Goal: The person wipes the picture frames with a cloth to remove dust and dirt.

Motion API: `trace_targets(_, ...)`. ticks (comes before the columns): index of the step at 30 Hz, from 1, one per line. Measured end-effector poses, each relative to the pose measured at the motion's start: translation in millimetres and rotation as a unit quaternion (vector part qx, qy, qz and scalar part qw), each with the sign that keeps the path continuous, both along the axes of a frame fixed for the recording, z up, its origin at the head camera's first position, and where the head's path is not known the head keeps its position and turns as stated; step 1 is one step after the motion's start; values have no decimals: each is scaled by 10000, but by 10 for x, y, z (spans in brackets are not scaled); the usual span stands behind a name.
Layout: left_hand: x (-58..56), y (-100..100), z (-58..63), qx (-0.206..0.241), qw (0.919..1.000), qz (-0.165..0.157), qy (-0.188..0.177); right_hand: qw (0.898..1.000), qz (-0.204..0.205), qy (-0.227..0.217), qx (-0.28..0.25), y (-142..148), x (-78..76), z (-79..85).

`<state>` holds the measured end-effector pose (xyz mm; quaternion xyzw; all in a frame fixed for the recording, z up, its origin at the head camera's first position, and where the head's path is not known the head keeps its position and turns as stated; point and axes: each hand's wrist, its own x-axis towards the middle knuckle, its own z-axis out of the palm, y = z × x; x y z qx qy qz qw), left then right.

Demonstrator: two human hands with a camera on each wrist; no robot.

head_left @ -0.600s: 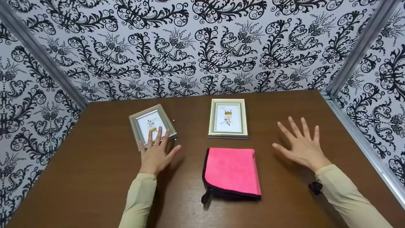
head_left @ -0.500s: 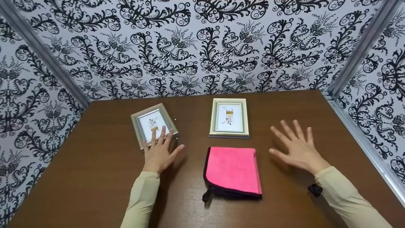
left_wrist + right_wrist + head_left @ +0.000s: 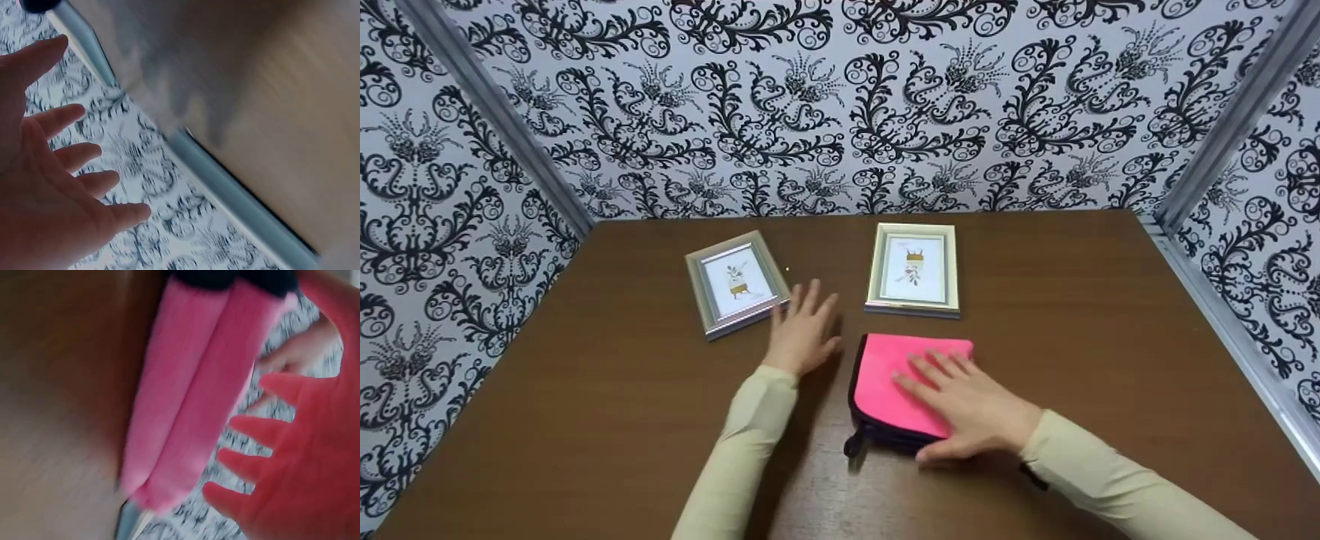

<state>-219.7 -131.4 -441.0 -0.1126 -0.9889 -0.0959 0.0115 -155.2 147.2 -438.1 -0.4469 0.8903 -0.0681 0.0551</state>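
A folded pink cloth (image 3: 881, 379) with black edging and a small black loop lies on the table. Over its right side my right hand (image 3: 975, 409) is spread, fingers extended and thumb at the front edge. The right wrist view shows the cloth's thick folded side (image 3: 180, 394), with the palm (image 3: 304, 455) hovering above it. My left hand (image 3: 801, 336), fingers spread, is left of the cloth, its fingertips by the lower right corner of a tilted picture frame (image 3: 697, 281). Nothing is held in it in the left wrist view. A second picture frame (image 3: 913, 305) lies behind the cloth.
The brown table (image 3: 585, 375) backs onto a wall panel (image 3: 855, 112) with black scroll patterns. Similar panels stand left and right, joined by metal posts (image 3: 1222, 124). A metal rail (image 3: 1245, 345) runs along the table's right edge.
My right hand has swept left from the bare table to over the pink cloth. The left hand has moved right, off the left picture frame. The head view has shifted slightly.
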Motion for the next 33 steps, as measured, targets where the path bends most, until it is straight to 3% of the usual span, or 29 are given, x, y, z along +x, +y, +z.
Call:
trace_targets(8, -295, 390, -9, 67, 9972, -659, -353, 9996, 69, -81, 269, -168, 26, -71)
trace_targets(14, -450, 532, -59, -193, 9937, -710, -850, 9984, 12, -249, 509, -204, 32, -15)
trace_targets(20, -475, 576, -64, -390, 9912, -701, -1051, 9949, -68, 318, 952, -278, 97, 17)
trace_targets(23, -462, 580, -33, -564, 9901, -706, -1076, 9933, -26, 735, 896, -311, 115, -11)
trace_targets(27, -449, 598, -1, -774, 9900, -769, -890, 9899, 42, 1258, 660, -317, 102, -51)
trace_targets(33, -432, 610, 5, -954, 9909, -866, -389, 9859, 319, 1585, 435, -293, 58, -43)
